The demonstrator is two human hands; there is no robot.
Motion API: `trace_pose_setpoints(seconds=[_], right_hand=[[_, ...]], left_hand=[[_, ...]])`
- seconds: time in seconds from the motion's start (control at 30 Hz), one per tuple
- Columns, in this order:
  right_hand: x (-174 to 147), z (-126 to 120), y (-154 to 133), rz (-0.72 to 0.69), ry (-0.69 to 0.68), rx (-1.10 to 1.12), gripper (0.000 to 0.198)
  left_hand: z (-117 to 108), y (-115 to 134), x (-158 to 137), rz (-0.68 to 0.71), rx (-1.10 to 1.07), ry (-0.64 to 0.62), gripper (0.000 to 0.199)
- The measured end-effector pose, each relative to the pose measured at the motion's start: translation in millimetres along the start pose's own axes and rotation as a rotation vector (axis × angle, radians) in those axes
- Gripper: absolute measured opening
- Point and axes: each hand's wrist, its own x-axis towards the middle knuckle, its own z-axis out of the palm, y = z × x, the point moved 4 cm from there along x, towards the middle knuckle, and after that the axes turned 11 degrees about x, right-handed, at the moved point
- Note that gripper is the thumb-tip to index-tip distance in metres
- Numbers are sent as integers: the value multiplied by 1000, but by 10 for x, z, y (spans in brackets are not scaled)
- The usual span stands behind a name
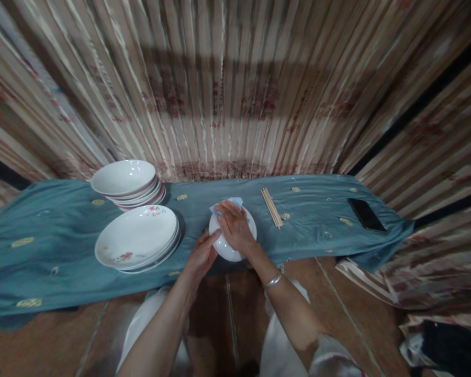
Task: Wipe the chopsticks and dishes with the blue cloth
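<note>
A small white plate point(232, 253) is in front of me at the near edge of the cloth-covered table. My left hand point(202, 253) grips its left rim, thumb on top and fingers below. Over the plate's upper face, my right hand point(235, 226) presses a pale blue cloth point(236, 201), which shows past the fingertips. Whether the plate rests on the table or is lifted slightly, I cannot tell. To the left stands a stack of white flowered plates point(137, 238). Behind that stack is a pile of white bowls point(123, 178) with reddish bands.
Several wooden chopsticks point(272, 208) lie just right of the plate. Farther right, a black phone point(366, 214) lies on the green-blue tablecloth point(314, 230). A pleated patterned curtain point(227, 104) hangs behind the table. Dark fabric point(451, 345) is at the lower right.
</note>
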Motion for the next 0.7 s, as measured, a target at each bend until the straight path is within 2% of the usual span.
trace_pose_setpoints(seconds=[0.33,0.53,0.7], right_hand=[[51,-101,461,58,76,42,42],[-129,-105,738,155,146,93,45],[-344,-34,818,244,180,114,48]], left_hand=[[12,-6,2,-26,22,0,30],[-23,-22,19,-57,2,44,27],[-85,-58,57,-71,-18,90,29]])
